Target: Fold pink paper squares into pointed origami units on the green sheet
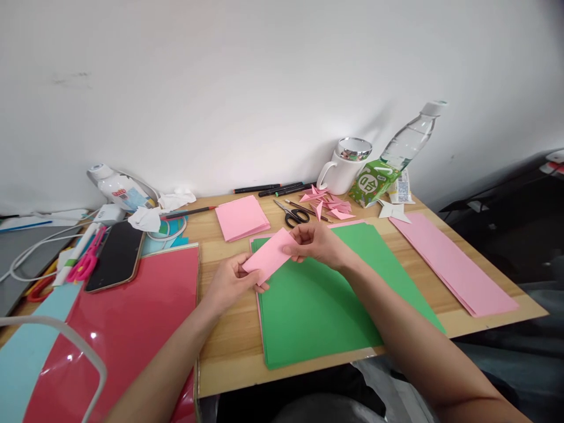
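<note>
A folded pink rectangle of paper [271,257] is held in the air by both hands. My left hand [235,279] pinches its lower left end, and my right hand [314,242] grips the upper right end between thumb and fingers. Beneath them lies a stack of green paper sheets [330,305], with pink edges showing under it. Behind the hands sit a stack of pink paper squares [242,217] and black-handled scissors [296,216]. To the right of the scissors is a pile of folded pink paper pieces [328,202].
Pink paper strips [453,261] lie at the right. A white mug [346,167], a green drink carton [374,182] and a tilted water bottle [409,141] stand by the wall. On the left are a red folder [132,329], a phone [115,255] and pink scissors [88,258].
</note>
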